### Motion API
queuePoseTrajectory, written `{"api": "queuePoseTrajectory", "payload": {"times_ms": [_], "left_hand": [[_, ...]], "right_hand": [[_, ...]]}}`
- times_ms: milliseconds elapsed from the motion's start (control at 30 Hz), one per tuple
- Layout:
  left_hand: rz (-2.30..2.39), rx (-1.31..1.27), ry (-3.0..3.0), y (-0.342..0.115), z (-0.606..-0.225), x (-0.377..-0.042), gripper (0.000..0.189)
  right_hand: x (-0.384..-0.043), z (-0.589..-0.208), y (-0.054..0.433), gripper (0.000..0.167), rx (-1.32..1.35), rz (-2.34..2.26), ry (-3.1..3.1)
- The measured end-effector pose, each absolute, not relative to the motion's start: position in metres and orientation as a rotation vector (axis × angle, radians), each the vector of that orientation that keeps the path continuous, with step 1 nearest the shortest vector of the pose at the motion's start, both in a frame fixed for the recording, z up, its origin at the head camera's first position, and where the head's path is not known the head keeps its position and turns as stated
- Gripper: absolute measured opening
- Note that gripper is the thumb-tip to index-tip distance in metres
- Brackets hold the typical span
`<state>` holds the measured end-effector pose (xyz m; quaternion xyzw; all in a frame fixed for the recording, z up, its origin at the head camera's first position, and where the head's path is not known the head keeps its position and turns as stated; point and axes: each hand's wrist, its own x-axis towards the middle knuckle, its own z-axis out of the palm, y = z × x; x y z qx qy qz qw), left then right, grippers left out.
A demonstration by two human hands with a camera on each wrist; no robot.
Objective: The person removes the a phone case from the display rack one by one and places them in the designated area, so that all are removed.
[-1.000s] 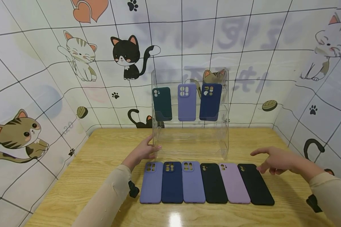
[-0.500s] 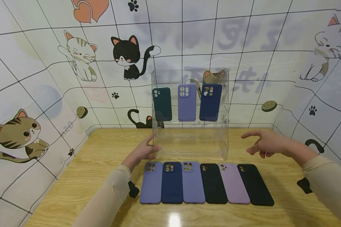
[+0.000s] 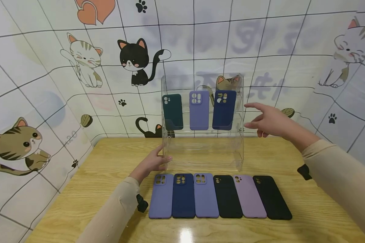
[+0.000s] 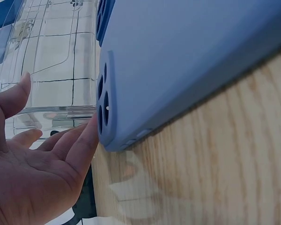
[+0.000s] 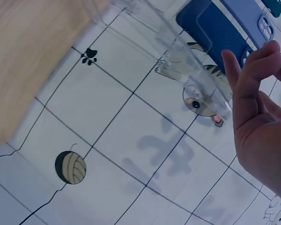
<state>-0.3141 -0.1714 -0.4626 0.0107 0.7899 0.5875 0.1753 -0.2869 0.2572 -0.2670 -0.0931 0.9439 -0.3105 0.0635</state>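
A clear display rack [image 3: 202, 146] stands on the table, with three phone cases upright in a raised tier: dark green [image 3: 172, 113], lavender [image 3: 199, 111] and navy [image 3: 223, 110]. My left hand [image 3: 150, 163] rests at the rack's lower left side, thumb in front of the side panel; in the left wrist view its fingers [image 4: 84, 145] are fairly straight. My right hand [image 3: 270, 119] hovers just right of the rack, level with the upright cases. Its index finger stretches toward the rack, the other fingers bend loosely, and nothing is in it. In the right wrist view the navy case [image 5: 208, 33] appears beyond the hand.
In front of the rack several phone cases lie in a row: lavender [image 3: 161, 199], navy [image 3: 184, 199], lavender [image 3: 207, 199], black [image 3: 228, 199], pinkish purple [image 3: 250, 199] and black [image 3: 273, 200]. A cat-patterned tiled wall covering [image 3: 194, 44] rises behind the wooden table [image 3: 94, 182].
My right hand has risen from beside the rightmost black case and moved left, up to the rack's right side. The left hand and the phone cases have stayed in place.
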Motion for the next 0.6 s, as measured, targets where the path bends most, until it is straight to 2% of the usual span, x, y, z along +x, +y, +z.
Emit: {"api": "queuePoseTrajectory", "payload": {"times_ms": [233, 600], "left_hand": [[1.682, 0.024, 2.225, -0.171, -0.463, -0.315, 0.089], [1.676, 0.063, 2.213, -0.175, -0.464, -0.317, 0.093]], "right_hand": [[-0.304, -0.253, 0.233, 0.093, -0.264, -1.077, 2.92], [-0.328, -0.259, 0.217, 0.096, -0.208, -1.155, 2.911]]}}
